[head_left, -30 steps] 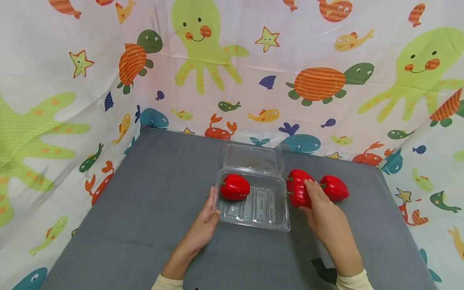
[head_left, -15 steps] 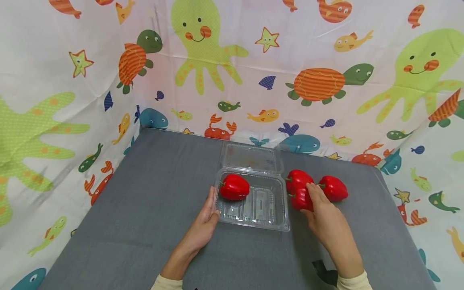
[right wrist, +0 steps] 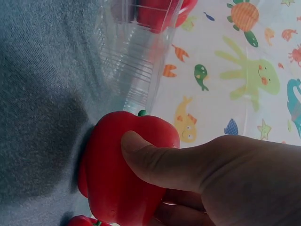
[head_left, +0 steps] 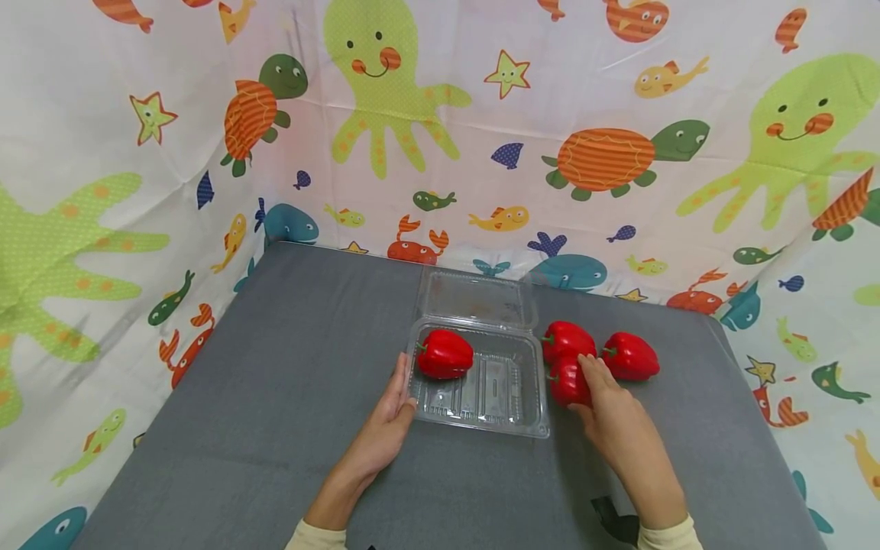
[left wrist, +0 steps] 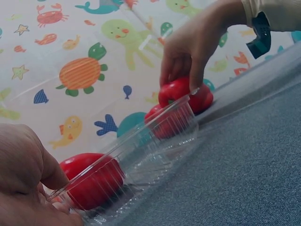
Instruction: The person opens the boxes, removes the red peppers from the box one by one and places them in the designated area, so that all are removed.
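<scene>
My left hand (head_left: 381, 431) holds the left side of an open clear plastic container (head_left: 529, 424), gripping its near corner in the left wrist view. One red bell pepper (head_left: 444, 354) lies inside the container's left part. Just right of the container, my right hand (head_left: 622, 424) grips a second red bell pepper (head_left: 569, 381) between thumb and fingers. In the right wrist view the thumb lies across this pepper (right wrist: 127, 174), and the other fingers are partly hidden behind it. Two more red bell peppers stand close by: one behind (head_left: 567, 341), another to the right (head_left: 631, 356).
The container's hinged lid (head_left: 477, 298) lies folded back towards the rear edge of the grey table (head_left: 275, 397). A white curtain (head_left: 481, 122) printed with sea animals hangs behind and beside the table. A dark band (head_left: 614, 521) shows at the right wrist.
The right hand has shifted slightly towards the front with its pepper, which has come a little away from the pepper behind. The left hand and container have stayed put.
</scene>
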Tool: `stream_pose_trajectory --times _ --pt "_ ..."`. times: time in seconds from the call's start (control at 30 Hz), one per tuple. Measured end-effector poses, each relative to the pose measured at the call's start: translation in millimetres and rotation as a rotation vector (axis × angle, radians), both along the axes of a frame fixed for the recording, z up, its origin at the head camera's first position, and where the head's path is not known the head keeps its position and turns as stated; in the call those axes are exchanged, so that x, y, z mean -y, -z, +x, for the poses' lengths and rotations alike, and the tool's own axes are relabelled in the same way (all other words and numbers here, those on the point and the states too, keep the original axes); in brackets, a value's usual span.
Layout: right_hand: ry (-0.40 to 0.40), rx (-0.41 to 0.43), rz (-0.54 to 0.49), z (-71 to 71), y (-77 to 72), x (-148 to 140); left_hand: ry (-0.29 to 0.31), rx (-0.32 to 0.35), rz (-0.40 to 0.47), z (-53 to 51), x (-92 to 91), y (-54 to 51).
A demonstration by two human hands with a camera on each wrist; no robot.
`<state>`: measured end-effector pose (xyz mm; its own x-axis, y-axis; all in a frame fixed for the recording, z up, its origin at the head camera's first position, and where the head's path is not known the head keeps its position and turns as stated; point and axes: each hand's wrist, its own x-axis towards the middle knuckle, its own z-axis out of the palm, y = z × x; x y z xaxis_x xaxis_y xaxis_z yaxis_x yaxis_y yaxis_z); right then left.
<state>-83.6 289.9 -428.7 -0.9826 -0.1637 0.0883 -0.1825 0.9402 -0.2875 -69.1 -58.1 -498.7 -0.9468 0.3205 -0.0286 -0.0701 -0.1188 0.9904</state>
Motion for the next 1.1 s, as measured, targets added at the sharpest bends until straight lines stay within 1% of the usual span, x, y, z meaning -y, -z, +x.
stream_pose_trajectory --times 0.17,0.53,0.8,1.1 --pt "-0.018 0.004 0.004 1.1 3.6 0 -0.001 0.003 -0.004 0.5 -0.3 -0.3" --pt "-0.046 -0.028 0.006 0.7 9.1 -3 -0.007 0.003 -0.012 1.0 0.3 -0.6" --pt "-0.037 0.0 0.01 -1.3 13.5 -6 -0.005 0.003 -0.013 0.4 -0.3 0.0" --pt "-0.026 0.014 -0.017 -0.1 16.7 -11 -0.012 0.005 -0.031 0.3 -0.5 0.1"
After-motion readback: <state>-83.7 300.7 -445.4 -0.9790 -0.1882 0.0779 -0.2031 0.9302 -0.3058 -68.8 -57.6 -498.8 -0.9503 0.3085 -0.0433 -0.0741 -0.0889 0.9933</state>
